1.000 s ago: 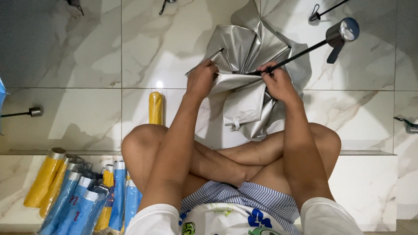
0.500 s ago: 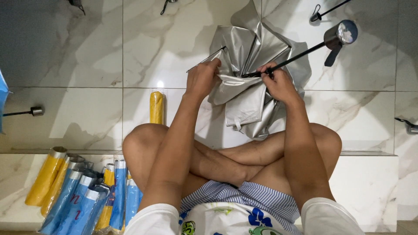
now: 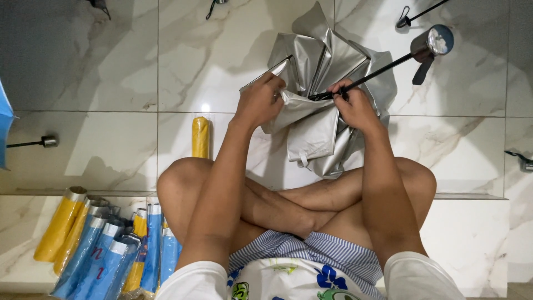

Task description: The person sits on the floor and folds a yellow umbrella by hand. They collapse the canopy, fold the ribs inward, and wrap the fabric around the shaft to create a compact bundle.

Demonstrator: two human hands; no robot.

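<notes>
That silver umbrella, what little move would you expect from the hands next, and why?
Probably gathering the next loose fold toward the shaft. The silver umbrella canopy lies half collapsed, its pleats uneven; the left hand pinches a fold of fabric, while the right hand grips where the black shaft meets the ribs.

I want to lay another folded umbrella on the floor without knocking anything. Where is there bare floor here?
Bare tile lies upper left, between the silver umbrella and the blue canopy edge, above the yellow sleeve. More lies right of the right hand, below the handle. Crowded: the bundle of sleeved umbrellas lower left, and around the left hand.
</notes>
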